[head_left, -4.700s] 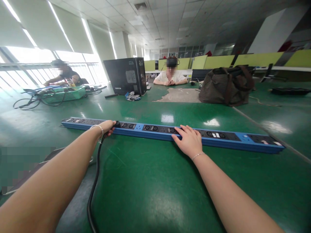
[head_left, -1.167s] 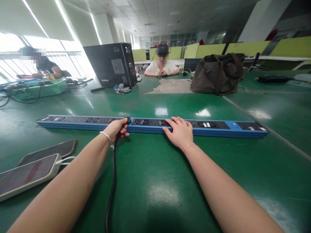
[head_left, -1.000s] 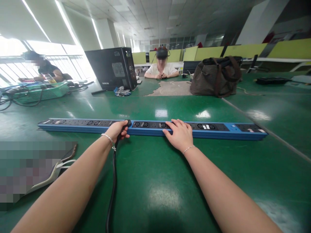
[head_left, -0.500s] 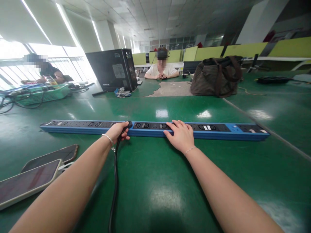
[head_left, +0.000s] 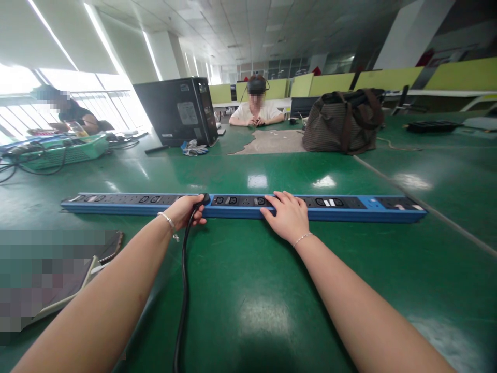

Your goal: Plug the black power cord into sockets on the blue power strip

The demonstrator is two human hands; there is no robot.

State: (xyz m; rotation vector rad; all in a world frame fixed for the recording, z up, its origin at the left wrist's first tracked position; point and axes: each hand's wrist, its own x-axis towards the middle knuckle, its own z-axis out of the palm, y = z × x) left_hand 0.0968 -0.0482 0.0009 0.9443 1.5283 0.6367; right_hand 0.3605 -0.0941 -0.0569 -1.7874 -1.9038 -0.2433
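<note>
A long blue power strip [head_left: 240, 213] with black sockets lies across the green table [head_left: 248, 269]. My left hand [head_left: 187, 211] is closed on a black plug [head_left: 204, 198], which sits at the strip just left of its middle; whether its pins are in a socket is hidden. From the plug a black cable [head_left: 184, 280] runs down toward the near edge. Right of the plug, my right hand [head_left: 288, 215] lies over the strip with its fingers spread, the fingertips resting on its top face.
Two phones [head_left: 70, 274], partly pixelated, lie at the left. Farther back are a green basket [head_left: 72, 155] with cables, a black computer case [head_left: 174, 114], gloves [head_left: 194, 148] and a brown bag [head_left: 336, 127]. One person sits across the table, another at the far left.
The whole view has shifted very slightly, with things a little farther left. Both hands keep their places on the plug and the strip.
</note>
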